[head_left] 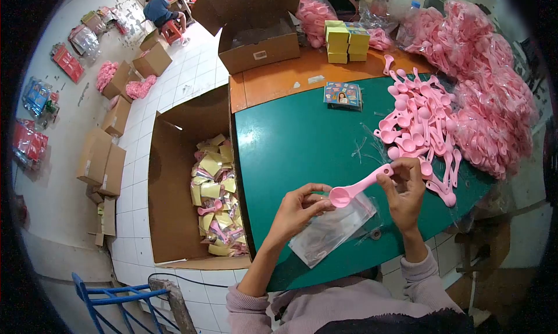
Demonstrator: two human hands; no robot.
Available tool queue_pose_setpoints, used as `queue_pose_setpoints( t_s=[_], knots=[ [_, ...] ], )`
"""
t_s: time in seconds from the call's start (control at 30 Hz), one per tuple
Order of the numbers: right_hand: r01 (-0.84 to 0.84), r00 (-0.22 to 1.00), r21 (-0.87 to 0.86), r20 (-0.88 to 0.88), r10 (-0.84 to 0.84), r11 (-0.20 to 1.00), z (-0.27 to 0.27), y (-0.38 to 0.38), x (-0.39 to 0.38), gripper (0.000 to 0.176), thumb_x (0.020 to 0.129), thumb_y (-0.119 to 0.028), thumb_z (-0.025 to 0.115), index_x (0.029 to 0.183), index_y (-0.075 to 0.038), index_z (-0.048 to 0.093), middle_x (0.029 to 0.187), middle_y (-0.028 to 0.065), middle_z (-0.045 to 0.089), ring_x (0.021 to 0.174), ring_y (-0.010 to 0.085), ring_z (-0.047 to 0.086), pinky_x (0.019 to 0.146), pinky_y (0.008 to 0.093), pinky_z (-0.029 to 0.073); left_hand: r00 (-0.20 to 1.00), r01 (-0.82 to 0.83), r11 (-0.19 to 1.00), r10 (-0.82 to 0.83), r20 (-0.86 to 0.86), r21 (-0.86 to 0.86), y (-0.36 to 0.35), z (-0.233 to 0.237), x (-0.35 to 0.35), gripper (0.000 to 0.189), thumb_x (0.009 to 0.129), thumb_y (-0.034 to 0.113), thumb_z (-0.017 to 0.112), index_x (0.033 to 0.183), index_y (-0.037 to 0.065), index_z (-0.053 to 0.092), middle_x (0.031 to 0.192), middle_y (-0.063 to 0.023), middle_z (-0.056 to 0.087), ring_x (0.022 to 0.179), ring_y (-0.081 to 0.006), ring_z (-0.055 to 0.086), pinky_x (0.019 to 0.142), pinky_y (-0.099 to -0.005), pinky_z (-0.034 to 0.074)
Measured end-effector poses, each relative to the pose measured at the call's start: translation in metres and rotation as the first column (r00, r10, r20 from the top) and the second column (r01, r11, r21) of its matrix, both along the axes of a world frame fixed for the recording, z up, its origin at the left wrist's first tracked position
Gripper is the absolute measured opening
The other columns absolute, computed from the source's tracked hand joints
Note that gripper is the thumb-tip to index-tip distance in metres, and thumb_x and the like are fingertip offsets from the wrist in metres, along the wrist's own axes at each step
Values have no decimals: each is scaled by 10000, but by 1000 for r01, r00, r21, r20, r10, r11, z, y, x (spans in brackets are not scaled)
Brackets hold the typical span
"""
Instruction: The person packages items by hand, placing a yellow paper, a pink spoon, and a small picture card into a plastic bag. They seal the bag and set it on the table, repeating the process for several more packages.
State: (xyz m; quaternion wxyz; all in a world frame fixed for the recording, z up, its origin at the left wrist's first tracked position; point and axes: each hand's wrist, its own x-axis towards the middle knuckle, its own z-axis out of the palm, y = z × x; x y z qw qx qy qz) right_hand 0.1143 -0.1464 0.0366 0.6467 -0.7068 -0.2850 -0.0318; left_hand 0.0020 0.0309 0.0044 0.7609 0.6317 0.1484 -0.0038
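With the clock centred on it, held above the green surface (285, 148) between both hands: one pink spoon (364, 183), hollow side toward the camera. Slanted along an 8-to-2 o'clock line, bowl toward 8, handle tip toward 2. Clamped on that handle tip, at 3 o'clock: thumb and fingertips of the right hand (407, 191). At the bowl, from between 8 and 9 o'clock: the left hand (297, 212), thumb and forefinger parted; impossible to tell whether gripping or merely brushing the rim. Lower, toward 7 o'clock, flat on the surface: clear plastic bags (330, 238), roughly parallel to the spoon. Nearer to their middle, the left hand; near their 2 o'clock end, the right. Between 1 and 2 o'clock, a loose spoon heap (415, 116). Toward 9, past the surface's edge, an open carton (177, 142) of wrapped packs (210, 190).
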Motion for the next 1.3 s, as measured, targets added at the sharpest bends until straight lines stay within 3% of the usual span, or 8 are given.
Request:
queue_pose_setpoints(
  t_s=[0.47, 0.6, 0.67, 0.87, 0.9, 1.0, 1.07, 1.3],
  knots=[
    [-234, 969, -141, 47, 243, 962, 14, 26, 14, 244, 745, -55, 642, 895, -6, 456, 792, 69, 557, 733, 109, 566, 655, 236, 464, 989, 30, 999, -24, 144, -41, -6, 14, 14, 330, 852, 126, 536, 1154, 2, 492, 1051, -62, 582, 863, -88, 549, 746, -220, 441],
    [-382, 923, -95, 6, 385, 919, 19, 38, 41, 236, 759, -70, 633, 904, -15, 456, 764, 60, 567, 716, 106, 570, 630, 229, 459, 964, -197, 979, 204, 171, -53, 2, 24, 21, 327, 898, 207, 464, 1119, -31, 505, 993, -107, 584, 916, -172, 568, 840, -259, 437],
    [-363, 930, -90, 37, 367, 928, 23, 42, 47, 241, 753, -40, 628, 913, -15, 450, 772, 61, 567, 704, 96, 564, 610, 215, 451, 996, 89, 992, -86, 40, -90, 14, 25, 18, 434, 926, 300, 370, 1146, -64, 458, 1040, -154, 578, 893, -174, 584, 773, -269, 473],
    [-613, 725, -183, 259, 639, 769, 9, 61, 53, 486, 856, -487, 414, 878, -29, 577, 884, 84, 578, 781, 172, 559, 686, 294, 441, 990, 1, 999, 6, 141, -55, 17, 22, 25, 413, 931, 296, 353, 1079, -60, 501, 969, -157, 602, 858, -205, 603, 749, -311, 498],
    [-675, 730, 3, 149, 667, 738, 3, 69, 66, 455, 868, -450, 420, 857, -26, 584, 863, 87, 581, 761, 186, 564, 680, 301, 443, 990, -53, 996, 62, 124, -75, 18, 21, 25, 404, 931, 296, 352, 1062, -50, 513, 964, -150, 605, 859, -202, 603, 750, -308, 497],
    [-250, 968, -308, -76, 239, 918, -6, 92, 142, 398, 860, -382, 473, 844, 2, 573, 795, 123, 595, 722, 269, 584, 669, 334, 454, 986, -153, 987, 156, 66, -46, 21, 25, 22, 391, 933, 301, 344, 1049, -25, 525, 958, -138, 608, 857, -186, 601, 745, -300, 496],
    [107, 991, -486, 126, -51, 867, -48, 108, 201, 421, 763, -376, 590, 880, 24, 535, 763, 165, 598, 715, 332, 583, 653, 353, 459, 986, -156, 987, 158, 55, -44, 20, 26, 20, 389, 934, 302, 339, 1053, -17, 528, 953, -134, 610, 855, -181, 601, 741, -297, 496],
    [329, 944, -589, 184, -275, 738, -84, 102, 235, 532, 579, -324, 746, 914, 22, 520, 849, 207, 595, 810, 340, 582, 694, 392, 456, 984, -173, 982, 175, 21, -69, 23, 24, 10, 357, 935, 282, 358, 1046, 6, 555, 906, -73, 618, 783, -105, 582, 662, -228, 473]
  ],
)
